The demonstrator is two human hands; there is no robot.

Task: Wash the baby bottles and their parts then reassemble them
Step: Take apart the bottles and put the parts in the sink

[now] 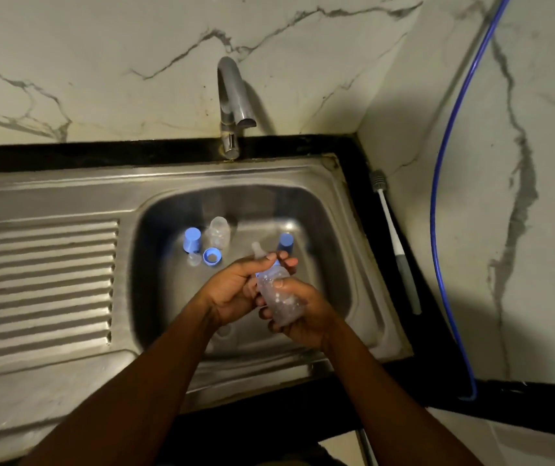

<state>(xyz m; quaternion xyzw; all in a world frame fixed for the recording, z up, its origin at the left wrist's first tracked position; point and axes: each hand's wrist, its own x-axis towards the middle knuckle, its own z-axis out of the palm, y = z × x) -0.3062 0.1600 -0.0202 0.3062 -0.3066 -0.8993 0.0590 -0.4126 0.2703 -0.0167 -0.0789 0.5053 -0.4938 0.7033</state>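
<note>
Bottle [277,290] held by both hands over sink [329,210], clear of rim.

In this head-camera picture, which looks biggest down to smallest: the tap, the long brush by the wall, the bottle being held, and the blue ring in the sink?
1. Brush, the longest in view.
2. Tap.
3. Held bottle, gripped in both hands; it sits nearer the camera, so its rank against the tap is unsure.
4. Blue ring, clearly smallest.

A steel sink [363,264] holds a bottle [219,232], two caps [192,239], a ring [212,256]; a brush [395,243] lies on the ledge [437,314].
</note>
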